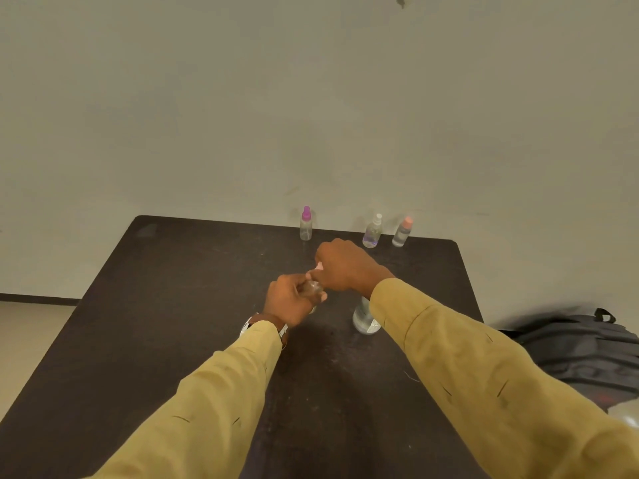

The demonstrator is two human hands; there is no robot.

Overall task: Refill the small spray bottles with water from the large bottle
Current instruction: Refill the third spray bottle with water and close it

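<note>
My left hand (290,299) grips a small clear spray bottle (314,288) above the middle of the dark table (173,305). My right hand (342,267) curls round the bottle's pale pink cap (318,266) at its top. The large clear bottle (364,319) stands on the table just under my right forearm, which hides its upper part. Along the table's far edge stand three small spray bottles: one with a magenta cap (306,224), one with a white cap (372,232) and one with a salmon cap (402,232).
A dark backpack (581,350) lies off the table's right side. A plain wall rises right behind the table's far edge. Floor shows at the far left.
</note>
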